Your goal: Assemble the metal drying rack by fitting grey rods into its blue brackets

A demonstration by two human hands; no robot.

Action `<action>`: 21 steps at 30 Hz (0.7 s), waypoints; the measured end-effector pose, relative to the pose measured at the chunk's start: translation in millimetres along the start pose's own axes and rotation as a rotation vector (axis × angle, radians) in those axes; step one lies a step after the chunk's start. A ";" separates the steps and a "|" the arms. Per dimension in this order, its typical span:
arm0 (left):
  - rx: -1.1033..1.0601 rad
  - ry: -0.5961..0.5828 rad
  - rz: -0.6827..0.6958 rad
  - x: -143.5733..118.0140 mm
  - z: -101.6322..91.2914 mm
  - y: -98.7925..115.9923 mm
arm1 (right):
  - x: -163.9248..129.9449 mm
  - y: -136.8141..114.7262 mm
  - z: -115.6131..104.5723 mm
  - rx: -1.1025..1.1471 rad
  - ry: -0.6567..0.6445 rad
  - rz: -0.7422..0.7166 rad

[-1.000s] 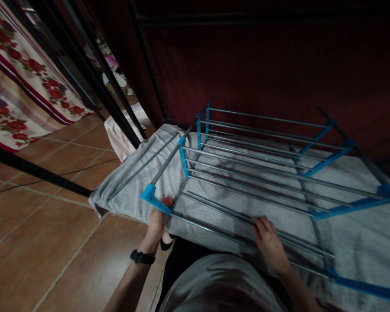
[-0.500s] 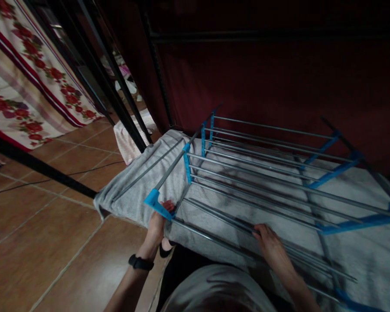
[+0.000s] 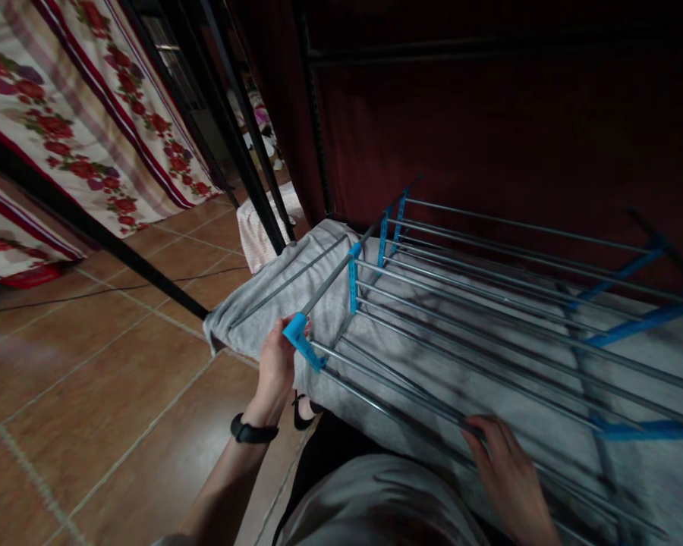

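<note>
— What did the left hand [image 3: 277,369] have hold of?

— The near left corner of the drying rack [image 3: 489,303]. Its fingers were closed around the blue corner bracket [image 3: 303,343], where the near rail meets the side bar. A dark wristband [image 3: 253,432] sat on that wrist.

— And the right hand [image 3: 509,478]?

— It lay over the nearest metal rails [image 3: 410,394] at the front edge of the rack, well apart from the left one. The fingers were spread and curved over the rails; whether they gripped a rail or only rested on it, I could not tell, since that part was blurred.

— Where was the rack itself?

— Right in front of the person, its grey rails running across the view between blue side pieces. Beneath the rails lay a grey cloth [image 3: 262,303], draped over the rack's left end and hanging down at the corner.

— What else was about?

— A dark red curtain [image 3: 489,136] hung behind the rack. To the left, black metal bars [image 3: 228,129] slanted up from the brown tiled floor [image 3: 91,394], with a flowered fabric [image 3: 80,121] beyond them and a pale striped cloth [image 3: 262,227] close by the bars. A thin dark cable [image 3: 91,299] ran over the tiles.
</note>
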State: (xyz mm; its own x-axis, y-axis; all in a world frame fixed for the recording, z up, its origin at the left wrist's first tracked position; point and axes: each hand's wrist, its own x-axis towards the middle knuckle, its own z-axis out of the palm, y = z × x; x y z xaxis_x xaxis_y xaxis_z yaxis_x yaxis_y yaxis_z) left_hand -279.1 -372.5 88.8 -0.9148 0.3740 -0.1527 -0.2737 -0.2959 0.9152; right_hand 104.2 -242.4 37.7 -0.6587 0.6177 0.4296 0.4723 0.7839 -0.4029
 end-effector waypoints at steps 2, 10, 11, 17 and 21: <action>-0.019 -0.015 0.053 -4.4 2.6 12.6 | -4.2 -0.9 -4.5 -0.008 0.059 -0.021; 0.009 -0.206 0.123 -32.9 26.8 58.2 | -12.4 -1.9 -19.5 -0.034 0.122 -0.066; 0.020 -0.238 0.105 -36.0 29.4 61.0 | -11.0 -3.4 -20.7 -0.034 0.124 -0.078; 0.083 -0.335 0.104 -41.1 35.0 62.5 | 1.0 -17.5 -35.8 -0.079 0.158 -0.148; 0.110 -0.333 0.115 -38.1 35.6 58.2 | 5.2 -25.4 -49.4 -0.103 0.172 -0.208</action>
State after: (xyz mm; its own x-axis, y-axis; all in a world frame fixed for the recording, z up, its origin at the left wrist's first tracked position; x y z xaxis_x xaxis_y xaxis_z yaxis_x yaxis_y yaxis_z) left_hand -249.6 -372.7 161.1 -0.7859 0.6148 0.0668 -0.1243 -0.2629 0.9568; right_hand 117.7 -256.0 90.1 -0.6425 0.4375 0.6291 0.4000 0.8917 -0.2117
